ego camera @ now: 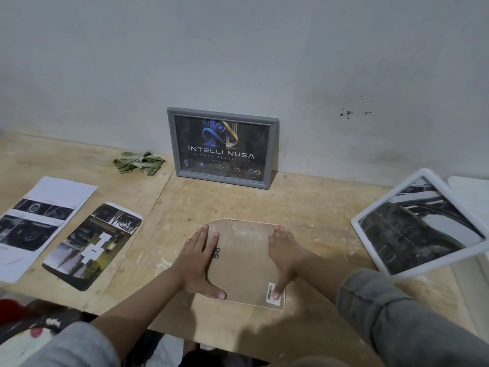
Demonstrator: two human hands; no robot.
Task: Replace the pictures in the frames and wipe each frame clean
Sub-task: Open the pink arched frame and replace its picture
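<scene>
Backing board (243, 263) under both hands.

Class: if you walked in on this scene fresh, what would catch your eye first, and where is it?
First, the grey frame with its glowing logo picture, leaning on the wall at centre back. Next, the left hand and right hand pressed flat on a brown backing board in front.

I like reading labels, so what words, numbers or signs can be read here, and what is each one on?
"INTELLI NUSA": picture in the grey frame leaning on the wall.
"DATA SERVICE": same picture, just below, faint.
Smaller lines under that: too blurred to read.
Barcode sticker on the brown backing board: digits too small.
Captions on the white printed sheet: too small.
</scene>
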